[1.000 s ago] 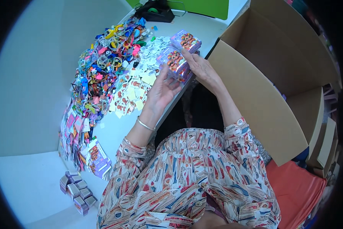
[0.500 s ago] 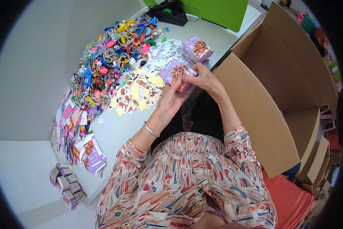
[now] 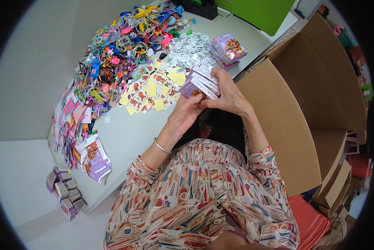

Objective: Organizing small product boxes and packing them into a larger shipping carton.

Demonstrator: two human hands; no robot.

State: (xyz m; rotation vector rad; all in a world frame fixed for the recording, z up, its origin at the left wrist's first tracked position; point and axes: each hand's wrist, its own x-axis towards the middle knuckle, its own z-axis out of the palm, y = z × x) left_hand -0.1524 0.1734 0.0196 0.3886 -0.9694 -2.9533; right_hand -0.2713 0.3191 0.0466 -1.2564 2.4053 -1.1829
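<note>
Snugly, purple boxes point(image 3: 190, 88) sit between both hands point(image 3: 183, 116) point(image 3: 232, 99).

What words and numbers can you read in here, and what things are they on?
I won't copy out print, but here is where it shows:
Held purple boxes: lettering, small and blurred.
Stacked purple boxes: lettering by the picture, blurred.
Flat purple-and-white carton: lettering, too small to read surely.
White slips: dark marks, too tiny to read.

The held purple boxes point(image 3: 200, 82) have tipped, apparently fanning apart, and the right hand point(image 3: 232, 96) now spans their side.
</note>
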